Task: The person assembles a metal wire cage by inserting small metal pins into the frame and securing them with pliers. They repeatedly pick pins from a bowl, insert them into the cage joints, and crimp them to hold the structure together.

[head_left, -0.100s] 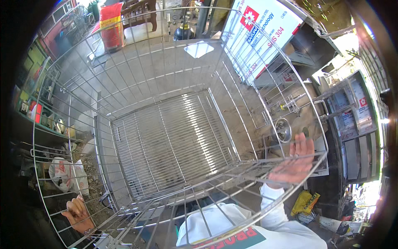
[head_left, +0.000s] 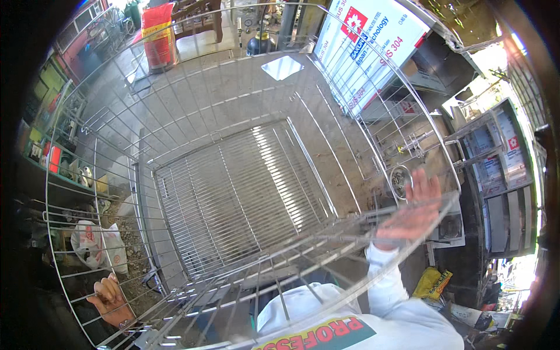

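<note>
A large steel wire cage fills the view, with a finely barred grid panel as its far face. My left hand is curled around a wire at the cage's lower left corner. My right hand, in a white sleeve, lies flat with fingers spread against the cage's lower right rim rods. It is blurred by motion and not wrapped around any rod.
Seen through the wires: a concrete floor, a red sack at the top left and a white signboard at the top right. A white plastic bag lies on the ground at the left. Metal racks and a yellow packet are on the right.
My right hand has slid slightly upward along the cage's right rim. My left hand keeps its hold at the lower left corner.
</note>
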`<state>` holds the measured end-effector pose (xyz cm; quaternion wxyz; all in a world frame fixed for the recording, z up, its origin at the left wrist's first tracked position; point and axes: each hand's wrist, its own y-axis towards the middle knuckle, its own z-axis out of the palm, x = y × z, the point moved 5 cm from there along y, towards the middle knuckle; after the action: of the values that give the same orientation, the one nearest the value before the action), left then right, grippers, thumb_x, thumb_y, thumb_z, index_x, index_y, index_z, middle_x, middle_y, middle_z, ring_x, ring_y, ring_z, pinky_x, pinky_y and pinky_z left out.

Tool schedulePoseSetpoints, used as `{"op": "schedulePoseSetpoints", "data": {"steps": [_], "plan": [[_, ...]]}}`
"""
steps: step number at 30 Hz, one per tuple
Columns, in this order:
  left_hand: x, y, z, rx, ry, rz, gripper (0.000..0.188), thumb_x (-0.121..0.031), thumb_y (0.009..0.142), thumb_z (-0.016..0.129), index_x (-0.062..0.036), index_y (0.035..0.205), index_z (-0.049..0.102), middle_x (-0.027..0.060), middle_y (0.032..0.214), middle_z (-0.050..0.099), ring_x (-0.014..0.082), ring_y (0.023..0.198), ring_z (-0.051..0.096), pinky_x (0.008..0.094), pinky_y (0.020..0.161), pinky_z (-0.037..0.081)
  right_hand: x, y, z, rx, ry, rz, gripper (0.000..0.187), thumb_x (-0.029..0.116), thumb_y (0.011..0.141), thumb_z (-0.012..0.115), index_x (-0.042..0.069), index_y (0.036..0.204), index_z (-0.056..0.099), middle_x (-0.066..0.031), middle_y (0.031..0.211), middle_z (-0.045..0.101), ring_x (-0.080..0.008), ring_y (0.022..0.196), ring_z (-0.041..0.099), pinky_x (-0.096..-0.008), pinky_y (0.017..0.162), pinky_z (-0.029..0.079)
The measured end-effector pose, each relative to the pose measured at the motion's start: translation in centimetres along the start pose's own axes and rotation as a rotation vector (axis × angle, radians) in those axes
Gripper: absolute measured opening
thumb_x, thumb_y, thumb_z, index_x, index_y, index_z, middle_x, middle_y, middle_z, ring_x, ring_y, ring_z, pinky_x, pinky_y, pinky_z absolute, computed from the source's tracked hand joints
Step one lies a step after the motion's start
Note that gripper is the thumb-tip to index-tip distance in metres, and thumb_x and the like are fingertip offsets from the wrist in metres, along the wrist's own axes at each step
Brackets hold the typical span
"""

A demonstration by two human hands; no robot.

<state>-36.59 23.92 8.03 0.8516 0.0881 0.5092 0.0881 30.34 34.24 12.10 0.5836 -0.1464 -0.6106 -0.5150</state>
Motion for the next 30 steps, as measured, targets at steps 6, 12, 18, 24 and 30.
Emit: {"op": "schedulePoseSetpoints", "data": {"steps": [6,12,18,24,30], "plan": [[2.9,-0.4,-2.6,-0.679,-0.054,0.145,0.059,-0.062,0.110,0.038,-0.0151,0.074,0.037,-0.0047,0.068,0.036,0.0124,0.054,0.031,0.0239,0.058,0.035,-8.6,5.6,16.1,0.298,-0.052,-0.452,0.064,0.047,0.111,0.034,-0.002,0.151,0.045,-0.0209,0.149,0.057,-0.0313,0.138,0.055,-0.0443,0.118,0.037],[6.5,4.3,11.2,-0.430,0.611,0.204,0.064,-0.052,0.110,0.037,0.0003,0.141,0.057,0.0140,0.133,0.066,0.0260,0.123,0.060,0.0408,0.109,0.044,-13.9,13.0,31.3,0.703,-0.286,-0.496,0.071,0.038,0.107,0.056,-0.006,0.159,0.036,-0.0238,0.165,0.039,-0.0330,0.154,0.035,-0.0378,0.126,0.027],[9.9,1.5,28.2,-0.098,0.628,0.052,0.095,-0.048,0.090,0.072,0.0038,0.160,0.032,0.0234,0.159,0.044,0.0364,0.151,0.038,0.0482,0.126,0.023,-10.2,9.1,18.6,0.778,0.017,-0.184,0.054,0.030,0.107,0.059,0.000,0.151,0.054,-0.0136,0.154,0.056,-0.0201,0.141,0.052,-0.0405,0.115,0.042],[9.7,-5.2,29.3,0.896,0.462,-0.244,0.090,-0.049,0.102,0.060,0.0031,0.163,0.019,0.0261,0.169,0.014,0.0365,0.157,0.014,0.0461,0.127,0.017,-7.4,1.9,-0.9,0.501,0.139,0.334,0.053,0.032,0.110,0.046,-0.004,0.147,0.056,-0.0203,0.143,0.062,-0.0317,0.132,0.059,-0.0448,0.110,0.046],[-11.0,3.7,4.4,-0.032,0.593,0.444,0.044,-0.028,0.109,0.046,0.0034,0.139,0.050,0.0195,0.141,0.055,0.0274,0.125,0.056,0.0402,0.107,0.046,2.4,-4.3,-8.8,0.615,0.290,0.170,0.073,0.051,0.110,0.027,-0.006,0.150,0.046,-0.0267,0.154,0.050,-0.0379,0.141,0.051,-0.0477,0.117,0.036]]}}
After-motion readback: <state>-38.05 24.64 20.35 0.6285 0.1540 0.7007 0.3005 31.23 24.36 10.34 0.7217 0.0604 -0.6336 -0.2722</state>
